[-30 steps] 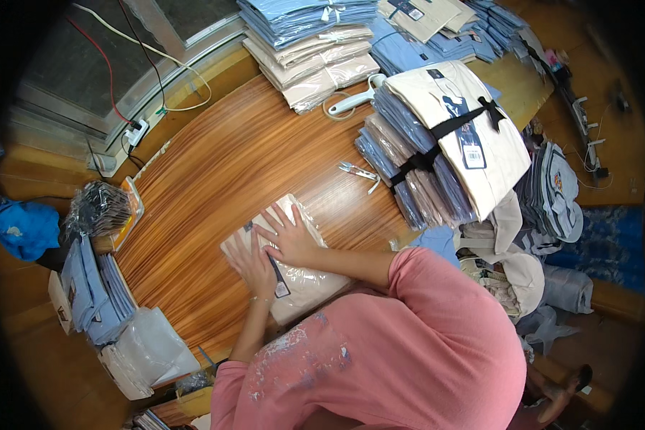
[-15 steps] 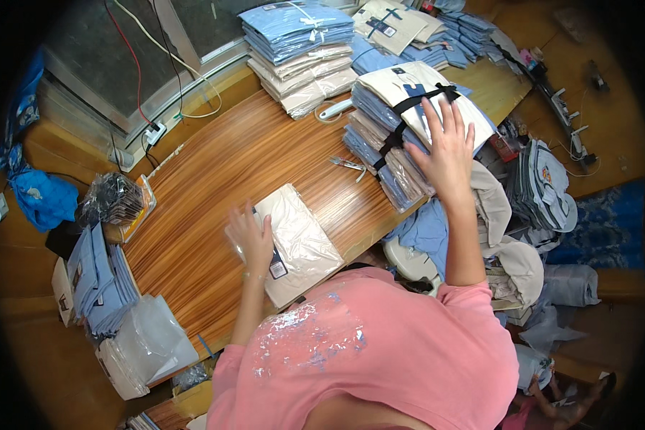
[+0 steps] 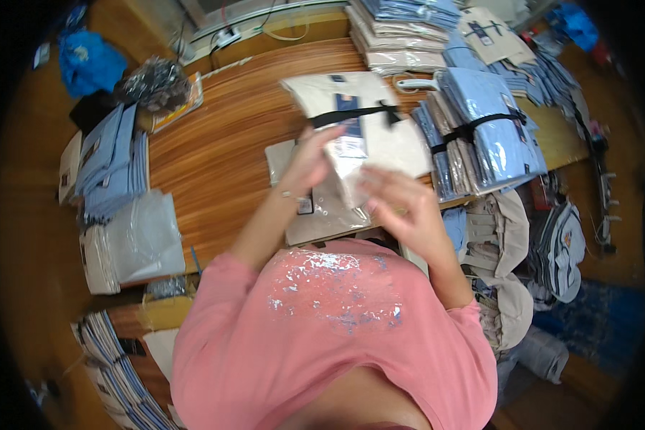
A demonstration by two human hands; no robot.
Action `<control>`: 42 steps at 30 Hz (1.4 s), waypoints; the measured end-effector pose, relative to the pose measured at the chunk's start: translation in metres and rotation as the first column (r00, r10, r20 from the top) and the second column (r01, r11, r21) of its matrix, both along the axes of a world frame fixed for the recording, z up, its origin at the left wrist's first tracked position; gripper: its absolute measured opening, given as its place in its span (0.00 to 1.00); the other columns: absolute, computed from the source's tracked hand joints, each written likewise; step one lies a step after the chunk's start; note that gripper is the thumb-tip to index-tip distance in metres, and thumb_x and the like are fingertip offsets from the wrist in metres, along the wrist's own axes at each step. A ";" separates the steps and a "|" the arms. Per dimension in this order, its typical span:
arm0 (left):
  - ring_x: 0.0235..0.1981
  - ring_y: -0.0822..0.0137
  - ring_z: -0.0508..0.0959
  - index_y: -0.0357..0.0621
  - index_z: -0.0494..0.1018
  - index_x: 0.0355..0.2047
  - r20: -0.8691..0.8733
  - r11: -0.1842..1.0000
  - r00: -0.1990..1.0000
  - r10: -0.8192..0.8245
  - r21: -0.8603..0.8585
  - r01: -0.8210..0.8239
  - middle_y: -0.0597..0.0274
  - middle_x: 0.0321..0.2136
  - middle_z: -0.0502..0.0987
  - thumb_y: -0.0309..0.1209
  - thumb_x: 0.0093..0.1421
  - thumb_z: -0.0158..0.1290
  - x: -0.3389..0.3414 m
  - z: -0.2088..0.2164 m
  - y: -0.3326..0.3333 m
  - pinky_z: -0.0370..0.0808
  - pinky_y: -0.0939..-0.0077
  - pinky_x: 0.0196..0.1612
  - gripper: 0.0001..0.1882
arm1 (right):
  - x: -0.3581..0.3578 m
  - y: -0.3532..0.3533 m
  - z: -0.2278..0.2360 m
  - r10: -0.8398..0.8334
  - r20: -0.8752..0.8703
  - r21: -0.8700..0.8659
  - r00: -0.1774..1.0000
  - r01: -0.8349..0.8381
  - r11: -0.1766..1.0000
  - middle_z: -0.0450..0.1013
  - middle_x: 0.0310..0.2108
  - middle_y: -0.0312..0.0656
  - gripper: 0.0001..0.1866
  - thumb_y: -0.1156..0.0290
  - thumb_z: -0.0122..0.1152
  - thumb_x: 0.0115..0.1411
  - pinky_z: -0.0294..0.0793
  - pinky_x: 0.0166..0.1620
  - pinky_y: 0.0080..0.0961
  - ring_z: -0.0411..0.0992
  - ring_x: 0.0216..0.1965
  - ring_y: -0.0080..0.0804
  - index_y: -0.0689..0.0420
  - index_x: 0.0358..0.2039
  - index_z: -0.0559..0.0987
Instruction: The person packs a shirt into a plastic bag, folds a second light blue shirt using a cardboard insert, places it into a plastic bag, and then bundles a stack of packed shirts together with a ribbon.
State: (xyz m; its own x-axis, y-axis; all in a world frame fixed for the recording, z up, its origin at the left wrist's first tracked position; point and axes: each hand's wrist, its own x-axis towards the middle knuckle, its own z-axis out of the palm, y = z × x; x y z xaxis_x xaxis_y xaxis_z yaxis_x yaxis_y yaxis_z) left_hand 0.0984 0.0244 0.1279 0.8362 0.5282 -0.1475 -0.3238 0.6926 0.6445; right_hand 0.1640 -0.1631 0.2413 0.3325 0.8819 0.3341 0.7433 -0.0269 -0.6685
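Tilted above the table is a folded cream garment bundle (image 3: 401, 147), tied with a black ribbon and bearing a navy label. My left hand (image 3: 310, 163) grips its left edge, thumb on top. At its near lower edge, the fingers of my right hand (image 3: 405, 208) close against the bundle, slightly blurred. Underneath, partly covered, a cream garment in clear plastic (image 3: 315, 226) lies flat at the table's near edge. Right of my hands stands a stack of wrapped garments (image 3: 487, 132), light blue on top, also bound with black ribbon.
Cream and blue wrapped stacks (image 3: 401, 43) stand at the back of the wooden table (image 3: 222, 129). A white-handled tool (image 3: 417, 84) lies near them. Blue folded garments (image 3: 111, 161) and clear plastic bags (image 3: 147, 236) sit at the left edge. Caps (image 3: 505, 233) hang or lie at the right.
The ribbon-tied cream bundle has left the top of the right stack and is now held in front of me, above the plastic-wrapped garment. Both hands have come together on it; the view has shifted.
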 end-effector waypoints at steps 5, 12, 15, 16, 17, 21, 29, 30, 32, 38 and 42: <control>0.38 0.61 0.78 0.32 0.67 0.48 -0.329 0.984 0.944 -0.014 -0.171 -0.045 0.52 0.41 0.76 0.27 0.56 0.52 -0.164 -0.061 0.123 0.77 0.67 0.43 0.20 | 0.073 0.036 -0.198 -0.435 -0.410 -0.100 0.802 0.435 0.895 0.73 0.36 0.49 0.19 0.69 0.57 0.56 0.70 0.40 0.29 0.72 0.36 0.38 0.66 0.45 0.71; 0.65 0.38 0.39 0.66 0.53 0.63 -0.566 0.373 0.328 0.756 0.785 0.495 0.46 0.65 0.44 0.55 0.55 0.50 -0.168 -0.128 0.082 0.37 0.25 0.56 0.37 | 0.059 0.072 -0.268 -0.369 -0.765 -0.431 0.527 0.005 0.902 0.76 0.35 0.49 0.29 0.68 0.61 0.53 0.73 0.38 0.28 0.75 0.34 0.38 0.69 0.52 0.65; 0.66 0.40 0.38 0.73 0.55 0.62 -0.454 0.115 0.238 0.859 0.624 0.773 0.50 0.66 0.43 0.58 0.52 0.51 -0.148 -0.132 0.056 0.37 0.26 0.56 0.37 | 0.055 0.066 -0.220 -0.313 -0.949 -0.312 0.018 -0.148 0.938 0.73 0.42 0.50 0.26 0.69 0.60 0.54 0.74 0.42 0.28 0.74 0.38 0.38 0.66 0.51 0.67; 0.66 0.43 0.38 0.72 0.60 0.59 -0.468 0.065 0.341 0.815 0.659 0.749 0.53 0.66 0.44 0.55 0.53 0.52 -0.147 -0.126 0.058 0.36 0.28 0.57 0.33 | 0.051 0.058 -0.212 -0.291 -0.929 -0.269 -0.230 -0.121 0.956 0.72 0.44 0.50 0.25 0.70 0.60 0.54 0.74 0.44 0.29 0.74 0.40 0.37 0.65 0.51 0.67; 0.66 0.45 0.39 0.71 0.64 0.57 -0.474 0.019 0.440 0.763 0.696 0.717 0.56 0.66 0.46 0.52 0.54 0.53 -0.148 -0.117 0.061 0.36 0.30 0.59 0.29 | 0.049 0.052 -0.208 -0.252 -0.850 -0.240 -0.463 -0.087 0.967 0.71 0.45 0.51 0.24 0.71 0.59 0.54 0.75 0.45 0.29 0.73 0.41 0.36 0.65 0.50 0.68; 0.65 0.49 0.47 0.61 0.75 0.44 -0.601 0.053 0.532 0.596 0.690 0.722 0.60 0.63 0.54 0.44 0.53 0.55 -0.170 -0.108 0.085 0.39 0.38 0.60 0.17 | 0.064 0.033 -0.225 -0.314 -0.910 -0.306 -0.269 -0.070 0.949 0.71 0.45 0.50 0.23 0.73 0.56 0.55 0.74 0.48 0.32 0.72 0.44 0.37 0.63 0.52 0.66; 0.40 0.53 0.67 0.40 0.69 0.33 -0.292 0.261 -0.017 0.956 0.826 0.499 0.54 0.35 0.69 0.48 0.50 0.59 -0.155 -0.115 0.021 0.63 0.57 0.45 0.23 | 0.084 0.038 -0.108 -0.099 -0.994 -0.089 0.045 0.187 0.978 0.68 0.50 0.49 0.22 0.69 0.52 0.61 0.70 0.54 0.35 0.69 0.50 0.38 0.64 0.54 0.64; 0.40 0.53 0.68 0.40 0.70 0.33 -0.359 0.304 0.001 0.933 0.791 0.531 0.54 0.35 0.69 0.48 0.50 0.58 -0.159 -0.115 0.018 0.64 0.58 0.43 0.23 | 0.083 0.042 -0.111 -0.079 -0.996 -0.083 -0.031 0.166 0.983 0.68 0.51 0.49 0.23 0.69 0.52 0.61 0.68 0.55 0.36 0.68 0.51 0.39 0.64 0.54 0.64; 0.39 0.53 0.69 0.39 0.71 0.31 -0.474 0.377 0.052 0.879 0.757 0.534 0.54 0.35 0.69 0.42 0.51 0.58 -0.171 -0.114 0.013 0.67 0.61 0.39 0.18 | 0.079 0.053 -0.120 -0.045 -0.982 -0.068 -0.185 0.118 0.991 0.66 0.53 0.50 0.24 0.68 0.51 0.62 0.64 0.58 0.38 0.66 0.53 0.41 0.65 0.55 0.62; 0.42 0.54 0.68 0.38 0.73 0.31 -0.465 0.438 0.403 0.789 0.884 0.163 0.54 0.36 0.70 0.31 0.56 0.55 -0.199 -0.122 0.010 0.64 0.67 0.47 0.09 | 0.004 0.089 -0.185 -0.256 -0.900 -0.257 -0.353 -0.045 0.965 0.63 0.56 0.49 0.23 0.67 0.45 0.65 0.60 0.60 0.39 0.62 0.56 0.41 0.63 0.58 0.59; 0.49 0.52 0.63 0.44 0.73 0.32 -0.266 0.175 0.177 0.948 0.895 0.410 0.51 0.44 0.66 0.35 0.54 0.56 -0.185 -0.080 -0.018 0.59 0.63 0.53 0.10 | -0.050 0.109 -0.255 -0.173 -0.906 -0.184 -0.386 -0.008 0.983 0.63 0.54 0.48 0.21 0.63 0.42 0.67 0.61 0.59 0.37 0.62 0.55 0.38 0.60 0.56 0.60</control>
State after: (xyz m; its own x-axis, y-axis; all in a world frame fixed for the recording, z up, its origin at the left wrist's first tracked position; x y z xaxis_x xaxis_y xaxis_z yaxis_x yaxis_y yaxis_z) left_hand -0.0865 0.0062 0.0483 0.2324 0.9241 0.3035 0.8032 -0.3583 0.4759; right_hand 0.1142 -0.0542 -0.0132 0.1728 0.7882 -0.5907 -0.9035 -0.1120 -0.4138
